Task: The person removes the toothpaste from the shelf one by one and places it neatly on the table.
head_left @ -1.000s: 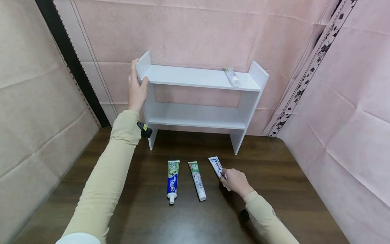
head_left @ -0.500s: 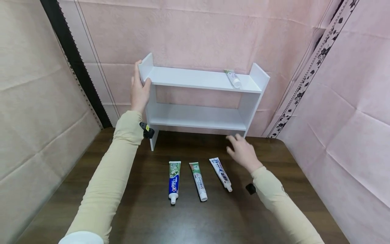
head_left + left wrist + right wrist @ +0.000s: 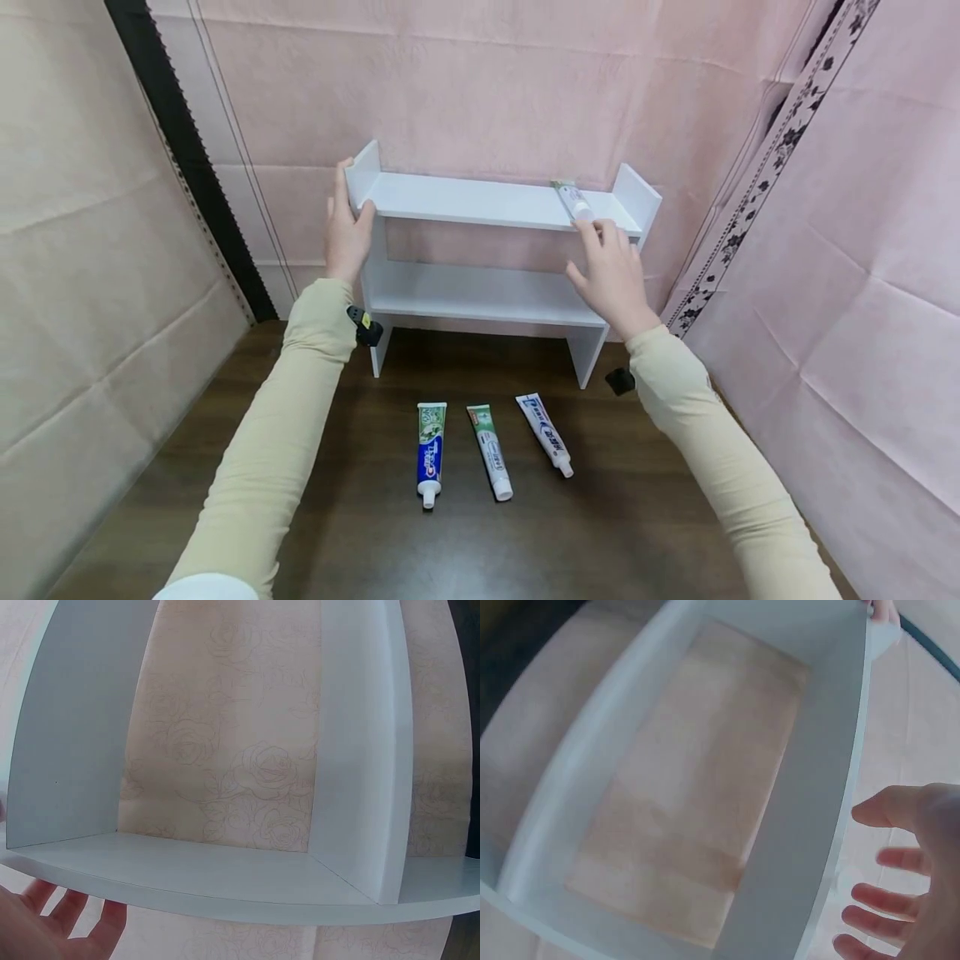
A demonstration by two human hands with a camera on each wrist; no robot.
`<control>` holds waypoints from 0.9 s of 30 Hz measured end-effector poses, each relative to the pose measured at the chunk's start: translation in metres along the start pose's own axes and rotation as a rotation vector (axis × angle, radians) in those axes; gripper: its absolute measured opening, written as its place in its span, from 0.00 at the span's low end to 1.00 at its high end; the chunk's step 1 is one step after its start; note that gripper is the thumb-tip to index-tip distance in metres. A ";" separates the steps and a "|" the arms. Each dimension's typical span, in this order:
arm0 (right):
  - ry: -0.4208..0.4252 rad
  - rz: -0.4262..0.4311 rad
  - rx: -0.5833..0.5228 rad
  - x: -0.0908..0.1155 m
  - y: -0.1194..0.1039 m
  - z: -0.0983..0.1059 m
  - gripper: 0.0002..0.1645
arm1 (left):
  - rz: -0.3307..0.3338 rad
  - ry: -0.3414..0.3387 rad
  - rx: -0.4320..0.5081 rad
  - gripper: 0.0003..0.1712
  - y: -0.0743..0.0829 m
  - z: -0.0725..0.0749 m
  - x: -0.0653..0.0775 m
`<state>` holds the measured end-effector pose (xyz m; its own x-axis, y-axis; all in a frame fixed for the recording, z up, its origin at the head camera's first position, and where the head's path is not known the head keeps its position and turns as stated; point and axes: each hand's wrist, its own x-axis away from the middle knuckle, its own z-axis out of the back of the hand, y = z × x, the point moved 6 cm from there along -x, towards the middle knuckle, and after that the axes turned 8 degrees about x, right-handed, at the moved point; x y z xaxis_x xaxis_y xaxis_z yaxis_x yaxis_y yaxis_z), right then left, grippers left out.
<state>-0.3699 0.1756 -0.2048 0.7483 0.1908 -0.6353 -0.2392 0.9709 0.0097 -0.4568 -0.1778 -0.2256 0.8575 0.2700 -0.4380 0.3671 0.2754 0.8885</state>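
At its upper left side panel, a small white two-tier shelf (image 3: pixel 480 292) is gripped by my left hand (image 3: pixel 347 229), thumb on the front edge and fingers along the outside (image 3: pixel 67 922). My right hand (image 3: pixel 611 275) is at the top tier's right end, fingers extended at the cap end of a white toothpaste tube (image 3: pixel 572 200) lying there. Whether they touch it is unclear. In the right wrist view, the thumb and fingers (image 3: pixel 885 900) are spread apart. On the table lie a blue-green toothpaste tube (image 3: pixel 431 450), a green-white toothpaste tube (image 3: pixel 491 454) and a white-blue toothpaste tube (image 3: pixel 544 433).
The shelf stands at the back of a dark wooden table (image 3: pixel 480 550), against a pink cloth wall (image 3: pixel 495 92). Cloth also hangs at the left (image 3: pixel 97 250) and right (image 3: pixel 862 292). The lower tier (image 3: pixel 480 292) is below my right hand's level.
My right hand has let go of the white-blue toothpaste tube on the table and risen to the tube on the top tier. The left hand keeps its grip on the shelf.
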 end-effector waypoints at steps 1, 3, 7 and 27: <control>-0.011 -0.011 0.006 -0.005 0.002 -0.001 0.38 | 0.000 0.001 -0.003 0.35 0.000 0.000 0.000; -0.033 -0.025 0.017 -0.015 0.006 -0.002 0.42 | 0.003 0.002 -0.008 0.35 -0.001 0.000 0.000; -0.060 -0.045 0.008 -0.032 0.011 -0.006 0.46 | 0.009 0.002 -0.020 0.36 -0.001 -0.002 -0.002; 0.011 -0.076 -0.069 -0.036 0.009 -0.011 0.31 | -0.002 -0.010 0.012 0.36 -0.004 0.000 -0.004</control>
<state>-0.4058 0.1763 -0.1904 0.7594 0.1146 -0.6404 -0.2237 0.9703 -0.0917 -0.4614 -0.1802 -0.2278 0.8601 0.2601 -0.4388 0.3735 0.2647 0.8891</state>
